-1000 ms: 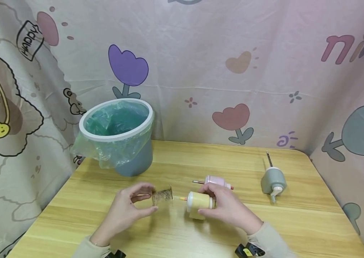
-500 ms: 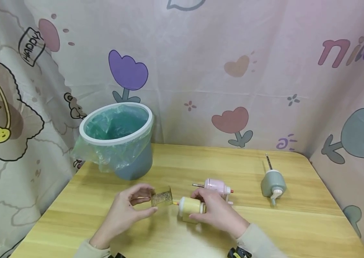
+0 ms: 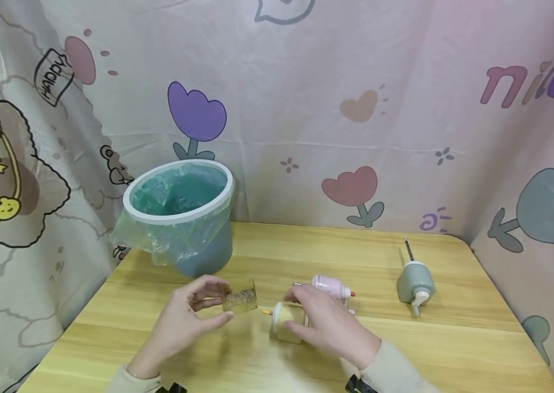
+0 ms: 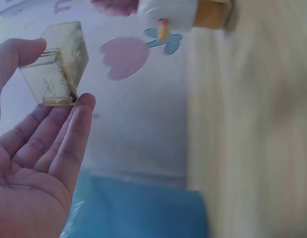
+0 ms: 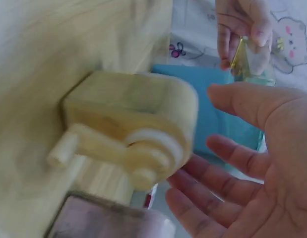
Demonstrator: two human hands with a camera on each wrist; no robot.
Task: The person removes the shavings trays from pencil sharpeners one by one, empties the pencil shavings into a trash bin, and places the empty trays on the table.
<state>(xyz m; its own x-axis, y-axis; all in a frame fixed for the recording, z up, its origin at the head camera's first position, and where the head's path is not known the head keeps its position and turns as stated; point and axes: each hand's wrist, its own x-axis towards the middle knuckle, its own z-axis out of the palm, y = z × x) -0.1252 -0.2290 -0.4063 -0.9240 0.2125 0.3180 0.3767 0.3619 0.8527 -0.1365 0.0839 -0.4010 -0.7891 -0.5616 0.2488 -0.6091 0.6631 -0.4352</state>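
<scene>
My left hand (image 3: 183, 322) pinches a clear, yellowish shavings box (image 3: 240, 299) between thumb and fingers, above the table. Dark shavings show inside it. To its right, a yellow crank pencil sharpener (image 3: 287, 321) rests on the table, a pencil (image 3: 267, 312) poking out of its left end. My right hand (image 3: 333, 322) is beside the sharpener's crank end. In the right wrist view its fingers are spread and loose, the thumb clear of the sharpener's body (image 5: 133, 96); one fingertip is close to it, and contact is hard to tell. The crank handle (image 5: 98, 141) faces that camera.
A pink sharpener (image 3: 327, 284) with a pencil lies just behind my right hand. A grey-green sharpener (image 3: 415, 281) with a pencil sits farther right. At the back left stands a blue-grey bin (image 3: 208, 254) lined with a green bag (image 3: 173, 240). A printed curtain (image 3: 267, 98) encloses the table.
My right hand has brought the yellow sharpener left and down onto the table, then loosened its fingers. My left hand has shifted slightly left with the shavings box, widening the gap to the pencil.
</scene>
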